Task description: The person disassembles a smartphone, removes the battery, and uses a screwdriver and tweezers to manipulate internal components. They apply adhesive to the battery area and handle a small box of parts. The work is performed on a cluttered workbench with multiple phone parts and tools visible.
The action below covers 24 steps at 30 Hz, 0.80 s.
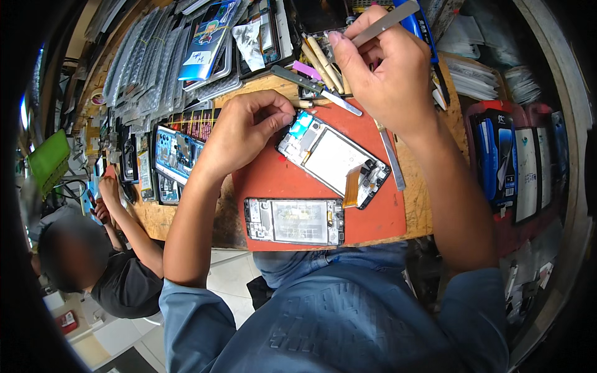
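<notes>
My left hand has its fingers pinched at the top left corner of an opened phone frame, beside a bright blue piece; what they hold is unclear. The frame lies slanted on a red mat, with an orange flex cable near its lower end. My right hand is raised above, closed on a flat metal tool, perhaps tweezers. Below the slanted frame lies a second phone frame. A long steel blade lies at the mat's right.
Bubble-wrapped parts and stacked phones fill the back left. Hand tools lie behind the mat. More opened phones sit left. A red bin of packaged parts stands right. A co-worker works at lower left.
</notes>
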Each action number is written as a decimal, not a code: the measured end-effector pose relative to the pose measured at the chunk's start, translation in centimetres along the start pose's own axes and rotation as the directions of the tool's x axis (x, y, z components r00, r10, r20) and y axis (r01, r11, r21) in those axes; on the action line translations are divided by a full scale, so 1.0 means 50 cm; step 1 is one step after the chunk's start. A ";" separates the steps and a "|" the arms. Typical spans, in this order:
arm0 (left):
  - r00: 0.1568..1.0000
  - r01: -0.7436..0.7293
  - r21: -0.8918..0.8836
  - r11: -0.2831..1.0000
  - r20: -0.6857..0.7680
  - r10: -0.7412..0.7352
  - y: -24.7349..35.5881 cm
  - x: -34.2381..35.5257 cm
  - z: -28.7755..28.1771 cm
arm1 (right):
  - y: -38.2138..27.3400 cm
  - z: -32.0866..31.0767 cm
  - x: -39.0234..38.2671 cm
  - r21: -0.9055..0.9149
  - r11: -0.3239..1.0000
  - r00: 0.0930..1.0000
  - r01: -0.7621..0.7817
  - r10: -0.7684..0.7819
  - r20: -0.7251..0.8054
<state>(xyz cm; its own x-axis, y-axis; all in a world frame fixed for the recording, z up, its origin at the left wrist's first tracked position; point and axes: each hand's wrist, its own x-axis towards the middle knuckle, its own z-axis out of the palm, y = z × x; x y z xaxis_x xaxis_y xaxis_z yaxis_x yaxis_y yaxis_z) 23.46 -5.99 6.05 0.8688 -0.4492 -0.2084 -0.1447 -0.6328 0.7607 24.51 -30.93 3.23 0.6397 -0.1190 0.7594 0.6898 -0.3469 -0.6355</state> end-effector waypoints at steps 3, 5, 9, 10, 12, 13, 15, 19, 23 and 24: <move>1.000 -0.010 -0.049 0.999 0.026 0.011 -0.006 0.003 -0.004 | 0.003 0.004 0.000 -0.009 1.000 1.000 0.005 -0.005 -0.005; 0.999 -0.001 -0.070 0.998 0.042 0.004 -0.005 0.005 -0.004 | 0.005 0.002 0.000 -0.022 1.000 1.000 0.006 -0.007 -0.001; 0.998 -0.038 -0.030 0.999 0.055 0.039 -0.002 0.011 -0.003 | 0.006 0.002 0.001 -0.031 1.000 1.000 0.000 0.000 -0.008; 0.996 -0.073 -0.008 0.997 0.059 0.073 -0.005 0.013 -0.003 | 0.008 0.001 -0.001 -0.030 1.000 1.000 -0.006 0.006 -0.003; 0.995 -0.082 0.043 0.996 0.055 0.079 0.002 0.013 -0.005 | 0.010 0.000 0.000 -0.037 0.999 1.000 -0.010 0.011 0.006; 0.995 -0.086 0.070 0.994 0.052 0.082 0.006 0.011 -0.005 | 0.010 -0.001 0.000 -0.045 0.999 1.000 -0.007 0.008 0.008; 0.986 -0.165 0.118 0.979 0.009 0.165 0.000 0.006 -0.001 | 0.009 -0.001 0.002 -0.036 0.999 1.000 -0.011 0.011 0.004; 0.941 -0.303 0.256 0.918 -0.069 0.330 -0.017 -0.013 0.013 | 0.007 -0.002 0.002 -0.024 1.000 1.000 -0.004 0.004 -0.003; 0.896 -0.378 0.407 0.831 -0.066 0.440 -0.010 -0.060 0.029 | 0.010 -0.003 0.001 -0.019 1.000 1.000 0.000 0.000 0.005; 0.892 -0.377 0.406 0.832 -0.082 0.444 -0.014 -0.068 0.030 | 0.012 -0.003 0.000 -0.028 1.000 1.000 0.004 -0.004 0.003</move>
<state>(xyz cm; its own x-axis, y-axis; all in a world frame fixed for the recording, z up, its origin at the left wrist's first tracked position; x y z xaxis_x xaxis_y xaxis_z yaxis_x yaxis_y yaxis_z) 19.91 -4.94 5.29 0.7499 -0.6299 0.2021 -0.6401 -0.6139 0.4619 24.86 -31.29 2.89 0.6375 -0.1151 0.7618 0.6828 -0.3736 -0.6279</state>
